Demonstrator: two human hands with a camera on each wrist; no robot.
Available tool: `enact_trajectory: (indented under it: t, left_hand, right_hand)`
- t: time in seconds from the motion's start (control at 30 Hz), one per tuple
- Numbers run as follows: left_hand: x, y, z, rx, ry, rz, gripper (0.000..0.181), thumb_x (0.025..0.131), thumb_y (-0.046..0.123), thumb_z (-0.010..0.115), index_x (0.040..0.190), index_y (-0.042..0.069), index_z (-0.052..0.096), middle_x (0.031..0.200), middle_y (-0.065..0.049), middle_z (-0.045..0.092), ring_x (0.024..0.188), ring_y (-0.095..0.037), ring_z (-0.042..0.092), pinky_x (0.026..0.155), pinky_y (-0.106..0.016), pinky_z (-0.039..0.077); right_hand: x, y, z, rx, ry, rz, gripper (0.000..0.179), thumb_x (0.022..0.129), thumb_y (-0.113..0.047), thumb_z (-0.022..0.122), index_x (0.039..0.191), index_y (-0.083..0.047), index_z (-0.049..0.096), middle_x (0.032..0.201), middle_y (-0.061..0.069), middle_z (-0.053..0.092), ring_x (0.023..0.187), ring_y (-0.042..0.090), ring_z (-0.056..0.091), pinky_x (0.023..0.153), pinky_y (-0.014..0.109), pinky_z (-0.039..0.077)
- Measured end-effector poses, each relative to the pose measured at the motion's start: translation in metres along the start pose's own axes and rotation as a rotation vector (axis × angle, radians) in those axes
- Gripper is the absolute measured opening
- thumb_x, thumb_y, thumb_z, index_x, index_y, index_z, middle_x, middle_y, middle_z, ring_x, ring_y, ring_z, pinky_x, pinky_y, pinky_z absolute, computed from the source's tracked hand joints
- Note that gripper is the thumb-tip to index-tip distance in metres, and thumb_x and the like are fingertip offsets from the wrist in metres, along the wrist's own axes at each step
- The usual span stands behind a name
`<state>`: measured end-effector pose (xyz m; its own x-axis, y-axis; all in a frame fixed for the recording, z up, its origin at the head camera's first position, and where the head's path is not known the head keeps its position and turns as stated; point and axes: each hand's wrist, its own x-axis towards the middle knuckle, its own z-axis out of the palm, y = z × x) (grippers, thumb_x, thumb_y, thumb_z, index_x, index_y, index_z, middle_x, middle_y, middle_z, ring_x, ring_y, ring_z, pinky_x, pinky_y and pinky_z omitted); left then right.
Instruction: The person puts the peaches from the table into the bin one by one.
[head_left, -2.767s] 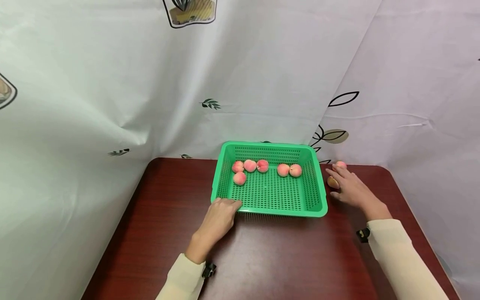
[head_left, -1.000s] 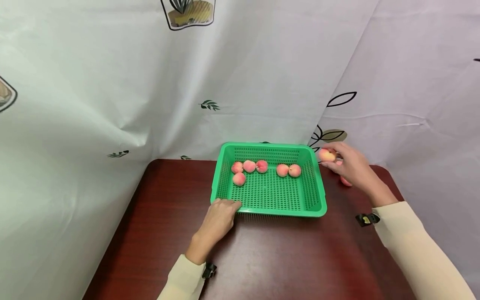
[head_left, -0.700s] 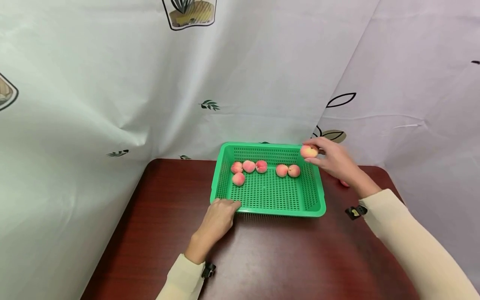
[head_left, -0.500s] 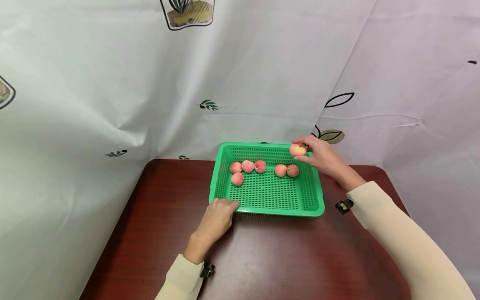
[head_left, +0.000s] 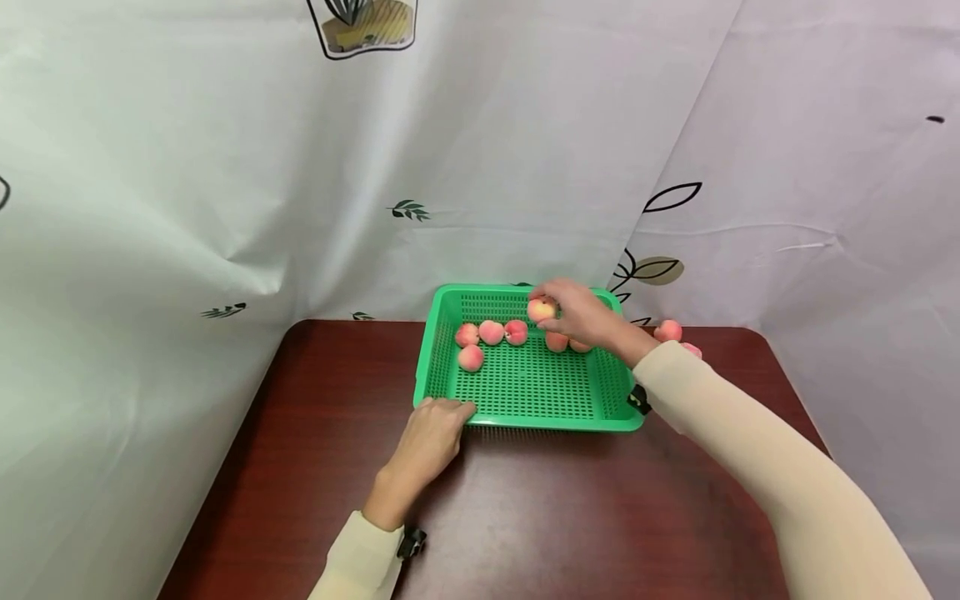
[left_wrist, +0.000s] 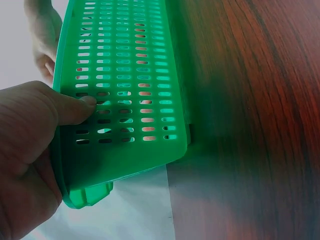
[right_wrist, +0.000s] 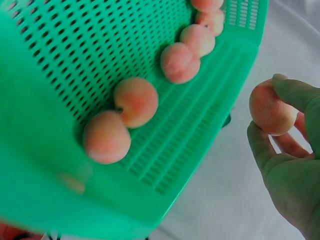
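In the head view, a green plastic basket (head_left: 540, 421) stands at the back of the table. My left hand (head_left: 431, 442) grips its near-left rim, and in the left wrist view the thumb (left_wrist: 75, 110) presses on the slotted outer wall. Over the basket's back part, my right hand (head_left: 585, 317) holds a pink-yellow peach (head_left: 542, 310) between thumb and fingers; the right wrist view shows this peach (right_wrist: 270, 107) above the level of the others. Inside, several peaches (head_left: 470, 358) lie at the left, and a pair (head_left: 556, 342) farther right is partly hidden by the right hand.
Beyond the basket's right side, two peaches (head_left: 667, 331) sit on the dark red-brown table (head_left: 525, 517), one partly behind the right forearm. White printed cloth (head_left: 487, 125) hangs close behind the basket and along both sides.
My right hand has picked up a peach from the table at the right, lifted it and carried it left over the basket. My left hand has stayed on the rim.
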<state>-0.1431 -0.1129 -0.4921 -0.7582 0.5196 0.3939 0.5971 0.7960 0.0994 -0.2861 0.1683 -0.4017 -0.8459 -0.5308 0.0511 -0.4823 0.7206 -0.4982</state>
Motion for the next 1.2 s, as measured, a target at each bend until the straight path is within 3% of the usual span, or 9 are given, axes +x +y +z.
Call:
enact_trajectory:
  t: [0.13, 0.37, 0.73, 0.93, 1.13, 1.2]
  left_hand:
    - [-0.002, -0.002, -0.001, -0.008, 0.018, -0.001, 0.044, 0.077, -0.018, 0.06, 0.067, 0.018, 0.038, 0.059, 0.007, 0.025, 0.055, -0.015, 0.048, 0.059, -0.027, 0.028]
    - [-0.004, -0.003, -0.002, -0.005, 0.006, -0.01, 0.044, 0.078, -0.018, 0.059, 0.067, 0.018, 0.036, 0.06, 0.008, 0.024, 0.056, -0.014, 0.048, 0.06, -0.027, 0.028]
    - [-0.002, -0.001, -0.003, 0.004, -0.003, 0.003, 0.044, 0.079, -0.018, 0.061, 0.069, 0.018, 0.037, 0.06, 0.008, 0.021, 0.053, -0.01, 0.03, 0.06, -0.026, 0.024]
    - [-0.004, -0.001, -0.003, 0.003, -0.007, 0.006, 0.043, 0.078, -0.017, 0.062, 0.068, 0.018, 0.039, 0.058, 0.008, 0.025, 0.052, -0.011, 0.036, 0.059, -0.027, 0.026]
    - [-0.003, -0.001, -0.003, 0.009, -0.017, -0.001, 0.043, 0.077, -0.017, 0.061, 0.068, 0.018, 0.038, 0.058, 0.007, 0.025, 0.052, -0.011, 0.036, 0.059, -0.027, 0.028]
    - [-0.003, -0.001, -0.003, 0.014, -0.025, -0.004, 0.043, 0.078, -0.016, 0.061, 0.068, 0.019, 0.037, 0.058, 0.007, 0.024, 0.052, -0.011, 0.035, 0.06, -0.027, 0.028]
  right_hand:
    - [0.012, -0.012, 0.013, 0.013, -0.04, 0.015, 0.043, 0.093, -0.013, 0.078, 0.133, -0.009, 0.063, 0.134, 0.014, 0.057, 0.12, 0.031, 0.056, 0.097, 0.048, 0.05]
    - [0.026, -0.017, 0.032, 0.0, -0.099, 0.036, 0.045, 0.093, -0.019, 0.078, 0.134, -0.01, 0.063, 0.135, 0.014, 0.052, 0.112, 0.029, 0.056, 0.089, 0.044, 0.051]
    - [0.04, -0.012, 0.053, -0.045, -0.172, -0.071, 0.034, 0.093, -0.01, 0.075, 0.126, -0.004, 0.069, 0.13, 0.014, 0.061, 0.119, 0.031, 0.059, 0.098, 0.046, 0.051]
    - [0.042, -0.014, 0.066, -0.096, -0.209, -0.147, 0.025, 0.095, -0.009, 0.072, 0.119, -0.005, 0.069, 0.122, 0.013, 0.063, 0.112, 0.029, 0.06, 0.094, 0.044, 0.052]
    - [0.042, -0.016, 0.071, -0.117, -0.227, -0.157, 0.03, 0.095, -0.008, 0.072, 0.125, -0.003, 0.067, 0.122, 0.015, 0.064, 0.113, 0.031, 0.063, 0.094, 0.044, 0.054]
    - [0.043, -0.016, 0.073, -0.127, -0.235, -0.156, 0.022, 0.096, -0.007, 0.07, 0.118, -0.004, 0.068, 0.115, 0.014, 0.063, 0.103, 0.029, 0.061, 0.088, 0.041, 0.052]
